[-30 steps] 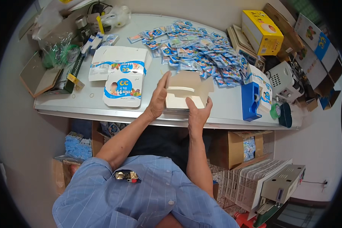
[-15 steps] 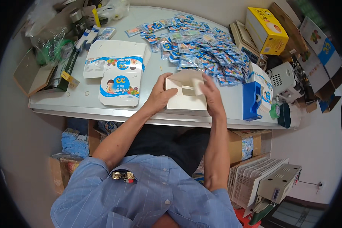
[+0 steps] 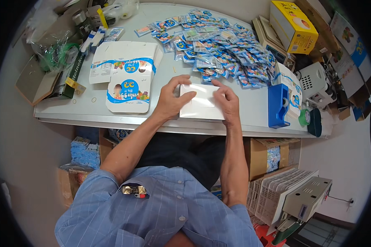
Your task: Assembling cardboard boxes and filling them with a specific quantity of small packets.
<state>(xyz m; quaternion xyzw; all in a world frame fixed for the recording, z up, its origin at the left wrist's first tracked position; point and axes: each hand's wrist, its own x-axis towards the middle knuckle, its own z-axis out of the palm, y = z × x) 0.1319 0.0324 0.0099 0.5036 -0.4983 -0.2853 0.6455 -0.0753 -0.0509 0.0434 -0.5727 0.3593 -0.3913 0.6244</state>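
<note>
A small white cardboard box (image 3: 202,108) sits between my hands at the table's near edge, its glossy top flap folded over the opening. My left hand (image 3: 171,99) grips the box's left side, thumb lying on the top. On the other side my right hand (image 3: 226,101) holds the right edge, with fingers curled at the far corner and slightly blurred. To the left lie flat, unfolded printed cartons (image 3: 130,92) in white and blue, stacked. Beyond the box spreads a big heap of small blue-and-white sachets (image 3: 222,49).
A blue tape dispenser (image 3: 278,106) stands at the right, with a green tape roll (image 3: 304,117) beside it. Farther back are a yellow box (image 3: 292,26) and a white basket (image 3: 315,82). An open dark green carton (image 3: 72,76) and plastic bags (image 3: 55,51) crowd the left end.
The box's opening, visible before with its flaps up, is now covered by the white top flap. Both hands stay at the box's sides; the right fingers have shifted inward over the top.
</note>
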